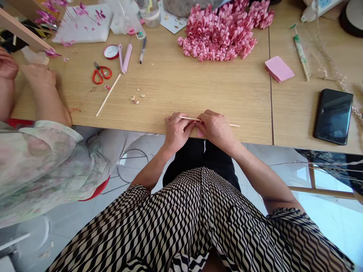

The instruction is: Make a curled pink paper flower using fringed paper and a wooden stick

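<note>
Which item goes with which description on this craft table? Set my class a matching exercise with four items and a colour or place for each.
Items:
1. Scissors
2. Phone
3. Curled paper strips
4. Thin wooden stick

Descriptions:
A. Black, lying near the right end of the table
B. Pinched between the left hand and right hand
C. Red-handled
D. Pink, heaped in a large mound

Pairs: 1-C; 2-A; 3-D; 4-B
</note>
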`<state>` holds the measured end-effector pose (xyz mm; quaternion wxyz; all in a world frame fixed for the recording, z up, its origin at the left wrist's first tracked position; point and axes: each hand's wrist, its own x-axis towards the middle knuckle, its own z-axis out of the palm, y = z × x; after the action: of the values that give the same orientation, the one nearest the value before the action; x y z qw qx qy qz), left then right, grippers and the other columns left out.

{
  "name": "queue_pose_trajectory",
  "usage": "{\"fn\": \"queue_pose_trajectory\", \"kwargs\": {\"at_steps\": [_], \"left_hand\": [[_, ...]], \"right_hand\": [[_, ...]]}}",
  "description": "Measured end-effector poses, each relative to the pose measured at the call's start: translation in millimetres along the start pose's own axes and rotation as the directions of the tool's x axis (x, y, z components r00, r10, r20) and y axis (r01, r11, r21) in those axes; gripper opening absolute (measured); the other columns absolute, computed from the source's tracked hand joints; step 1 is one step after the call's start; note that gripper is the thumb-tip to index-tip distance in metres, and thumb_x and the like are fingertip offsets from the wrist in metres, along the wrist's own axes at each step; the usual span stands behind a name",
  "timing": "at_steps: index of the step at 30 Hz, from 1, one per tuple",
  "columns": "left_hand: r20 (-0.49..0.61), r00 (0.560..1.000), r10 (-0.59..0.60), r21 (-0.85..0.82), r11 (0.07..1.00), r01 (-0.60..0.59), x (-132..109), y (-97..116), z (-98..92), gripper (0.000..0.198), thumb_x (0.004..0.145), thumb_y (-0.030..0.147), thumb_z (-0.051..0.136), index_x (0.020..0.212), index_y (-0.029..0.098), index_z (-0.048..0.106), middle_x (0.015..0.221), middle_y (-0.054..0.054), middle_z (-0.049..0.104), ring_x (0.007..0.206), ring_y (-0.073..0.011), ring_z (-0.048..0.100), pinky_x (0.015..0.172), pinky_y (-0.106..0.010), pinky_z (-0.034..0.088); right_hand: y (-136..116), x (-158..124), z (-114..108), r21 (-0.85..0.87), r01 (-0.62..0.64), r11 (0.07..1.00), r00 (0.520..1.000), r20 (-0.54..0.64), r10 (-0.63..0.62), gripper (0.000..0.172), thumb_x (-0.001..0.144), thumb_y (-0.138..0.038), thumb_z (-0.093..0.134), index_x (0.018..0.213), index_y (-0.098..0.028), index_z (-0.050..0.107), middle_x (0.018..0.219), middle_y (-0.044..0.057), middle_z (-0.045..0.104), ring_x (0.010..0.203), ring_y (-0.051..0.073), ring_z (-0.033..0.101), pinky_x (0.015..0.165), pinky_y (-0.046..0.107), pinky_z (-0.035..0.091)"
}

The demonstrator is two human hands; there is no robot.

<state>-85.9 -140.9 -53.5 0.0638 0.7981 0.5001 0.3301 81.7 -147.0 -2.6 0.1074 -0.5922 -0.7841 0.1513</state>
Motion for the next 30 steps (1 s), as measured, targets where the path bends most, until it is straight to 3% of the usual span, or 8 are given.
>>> {"fn": "queue_pose_trajectory", "kwargs": {"at_steps": [11, 17, 25, 30], "left_hand": [[0.027, 0.999, -0.026, -0.048, 0.998, 0.028, 2, 4, -4.0, 0.021, 0.094, 0.04, 0.056, 0.093, 0.025, 0.071, 0.094, -0.003, 0.068, 0.095, -0.0197, 0.061, 0.087, -0.038, 0.037], [-0.003, 1.0, -0.028, -0.004, 1.0, 0.028, 2, 7, 0.2, 0.02, 0.087, 0.044, 0.066, 0.09, 0.024, 0.071, 0.094, -0.003, 0.068, 0.094, -0.022, 0.061, 0.089, -0.041, 0.035], [0.14, 0.989, 0.049, -0.031, 0.999, -0.045, 13, -7, -3.9, 0.013, 0.089, 0.038, 0.065, 0.088, 0.026, 0.071, 0.095, -0.002, 0.07, 0.094, -0.0206, 0.062, 0.088, -0.041, 0.034], [0.197, 0.976, 0.09, -0.039, 0.996, -0.084, 18, -14, -9.7, 0.012, 0.088, 0.037, 0.066, 0.09, 0.028, 0.072, 0.1, -0.002, 0.07, 0.1, -0.0224, 0.061, 0.09, -0.042, 0.034]], "right_hand": [[8, -9, -9, 0.029, -0.023, 0.999, 0.998, -0.065, 0.025, 0.025, 0.093, -0.026, 0.049, 0.105, -0.018, 0.069, 0.1, 0.008, 0.066, 0.081, 0.016, 0.058, 0.064, 0.029, 0.033], [24, -21, -15, 0.037, -0.065, 0.997, 0.989, -0.132, 0.07, 0.027, 0.092, -0.025, 0.046, 0.103, -0.016, 0.07, 0.096, 0.009, 0.067, 0.082, 0.018, 0.058, 0.067, 0.03, 0.037], [27, -34, -10, 0.025, -0.053, 0.998, 0.993, -0.104, 0.055, 0.031, 0.093, -0.028, 0.044, 0.108, -0.016, 0.068, 0.098, 0.01, 0.066, 0.082, 0.019, 0.058, 0.068, 0.031, 0.039], [32, -43, -5, -0.003, 0.046, 0.999, 0.986, -0.16, -0.046, 0.039, 0.099, -0.026, 0.03, 0.118, -0.015, 0.062, 0.106, 0.013, 0.061, 0.09, 0.02, 0.054, 0.077, 0.033, 0.044]]}}
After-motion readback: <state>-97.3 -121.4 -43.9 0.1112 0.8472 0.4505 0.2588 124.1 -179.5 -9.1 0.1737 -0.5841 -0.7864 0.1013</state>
